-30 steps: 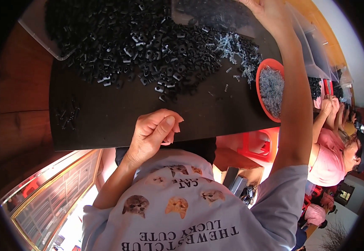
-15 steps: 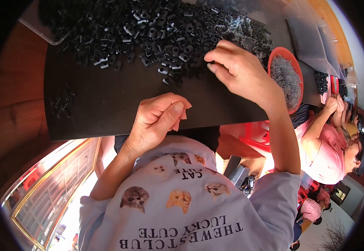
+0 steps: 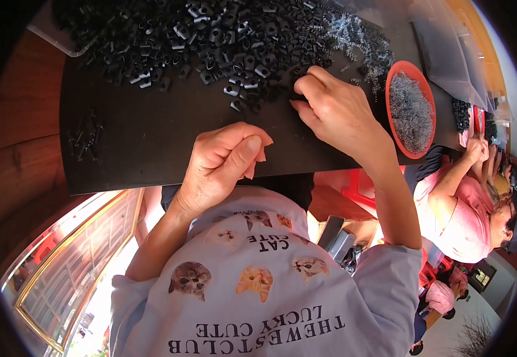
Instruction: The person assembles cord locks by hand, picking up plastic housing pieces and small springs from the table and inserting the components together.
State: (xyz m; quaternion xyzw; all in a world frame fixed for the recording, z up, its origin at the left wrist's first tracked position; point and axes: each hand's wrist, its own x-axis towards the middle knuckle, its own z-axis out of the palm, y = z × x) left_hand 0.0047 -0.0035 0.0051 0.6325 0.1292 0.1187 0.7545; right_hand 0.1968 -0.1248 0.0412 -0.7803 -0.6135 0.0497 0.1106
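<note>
My left hand (image 3: 225, 157) hovers over the near edge of the dark table, fingers curled in and thumb pressed across them; whatever they enclose is hidden. Farther off and to the right, my right hand (image 3: 335, 107) is bent into a pinch, its fingertips low over the table by the near edge of a heap of small black plastic parts (image 3: 228, 56). Anything between its thumb and forefinger is too small and dark to make out. Beyond that hand lies a pile of small metal springs (image 3: 353, 38), some scattered toward it.
A red-orange bowl (image 3: 411, 149) full of springs stands to the right. Several thin black pieces (image 3: 86, 138) lie at the table's left. Clear plastic bins (image 3: 448, 59) stand at the far right, and a person in pink (image 3: 463, 214) works beyond my right arm.
My right hand has come slightly nearer to me, away from the springs. My left hand keeps its closed shape. The whole view has shifted a little.
</note>
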